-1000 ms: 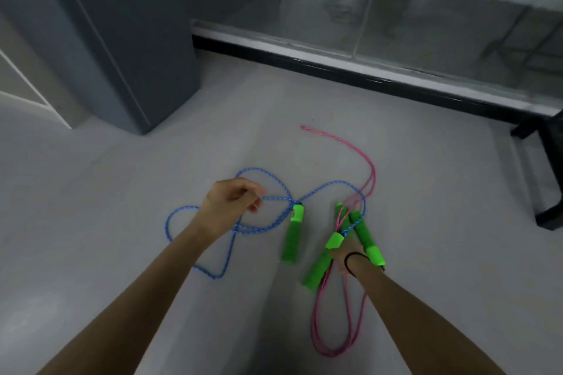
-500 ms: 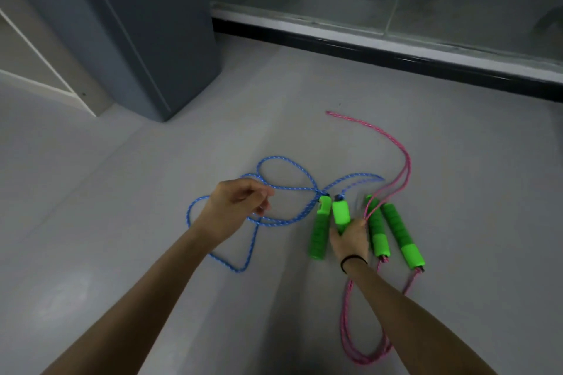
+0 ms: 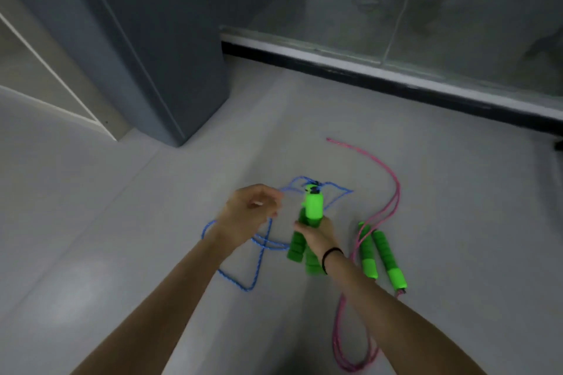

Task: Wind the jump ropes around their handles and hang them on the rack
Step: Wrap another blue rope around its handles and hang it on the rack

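Note:
A blue jump rope [image 3: 257,256] lies looped on the grey floor in front of me. Its two green handles [image 3: 310,222] are held together, tips up, in my right hand [image 3: 316,236]. My left hand [image 3: 248,216] is just left of the handles, pinching the blue rope near where it leaves them. A pink jump rope [image 3: 393,192] lies to the right, its two green handles [image 3: 380,256] side by side on the floor, untouched.
A dark grey cabinet [image 3: 158,49] stands at the back left. A glass wall with a black and white base strip [image 3: 396,76] runs along the back. A dark object [image 3: 559,144] shows at the right edge. No rack is in view.
My right hand has gathered both blue-rope handles and lifted them upright off the floor. My left hand has moved right, closer to the handles, still on the blue rope. The view has shifted.

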`<act>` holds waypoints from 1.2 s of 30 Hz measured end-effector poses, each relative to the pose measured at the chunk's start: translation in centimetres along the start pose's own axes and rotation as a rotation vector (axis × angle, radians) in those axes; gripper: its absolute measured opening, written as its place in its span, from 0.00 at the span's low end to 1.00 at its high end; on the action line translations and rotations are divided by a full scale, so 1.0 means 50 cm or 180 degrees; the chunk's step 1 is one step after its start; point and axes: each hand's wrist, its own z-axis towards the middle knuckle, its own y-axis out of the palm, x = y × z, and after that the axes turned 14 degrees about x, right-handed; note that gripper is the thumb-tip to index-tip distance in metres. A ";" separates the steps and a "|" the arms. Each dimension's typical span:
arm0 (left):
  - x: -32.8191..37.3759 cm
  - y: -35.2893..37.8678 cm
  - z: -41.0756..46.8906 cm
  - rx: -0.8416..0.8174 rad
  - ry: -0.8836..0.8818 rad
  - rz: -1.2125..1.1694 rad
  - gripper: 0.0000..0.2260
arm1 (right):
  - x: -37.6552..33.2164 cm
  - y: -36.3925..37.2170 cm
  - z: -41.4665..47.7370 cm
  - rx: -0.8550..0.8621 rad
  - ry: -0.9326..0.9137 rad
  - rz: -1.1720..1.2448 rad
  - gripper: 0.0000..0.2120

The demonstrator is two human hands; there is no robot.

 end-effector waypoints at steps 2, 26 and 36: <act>0.105 -0.012 -0.018 0.0071 -0.0340 0.0003 0.15 | -0.149 -0.046 -0.073 -0.0258 -0.0204 0.0401 0.07; 1.437 -0.489 -0.402 -0.1982 0.1150 -0.0520 0.10 | -1.524 -0.734 -0.708 -0.0113 -0.2119 0.1162 0.32; 1.528 -0.434 -0.438 -0.1888 0.1372 -0.0738 0.12 | -1.333 -0.764 -0.760 0.0877 -0.2728 0.1488 0.19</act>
